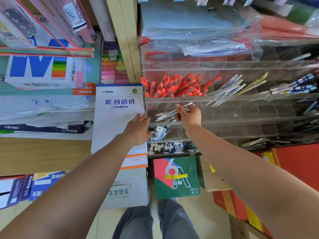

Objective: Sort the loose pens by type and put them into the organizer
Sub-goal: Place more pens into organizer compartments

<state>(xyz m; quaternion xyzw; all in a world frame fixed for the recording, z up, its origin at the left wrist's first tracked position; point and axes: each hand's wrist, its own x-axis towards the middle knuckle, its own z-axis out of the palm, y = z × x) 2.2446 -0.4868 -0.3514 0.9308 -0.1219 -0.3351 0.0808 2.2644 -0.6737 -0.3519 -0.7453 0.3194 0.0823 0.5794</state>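
A clear acrylic organizer [224, 97] with rows of compartments fills the right half of the view. My right hand [189, 115] grips a small bunch of white pens [170, 112] at a compartment in its left column, tips pointing left. Just above, one compartment is packed with red pens [174, 87]. More white pens [227, 90] lie in the compartment to the right of those. My left hand [139, 128] rests with straight fingers on a white writing pad [117, 116] beside the organizer's left edge. Dark pens [265, 141] lie in lower compartments at the right.
A wooden shelf post [126, 40] stands left of the organizer. Boxes of paper [41, 69] and stacked pads fill the left shelf. Small bins with erasers [165, 147] sit below my hands. A green carton [176, 176] and red boxes [296, 166] stand on the floor.
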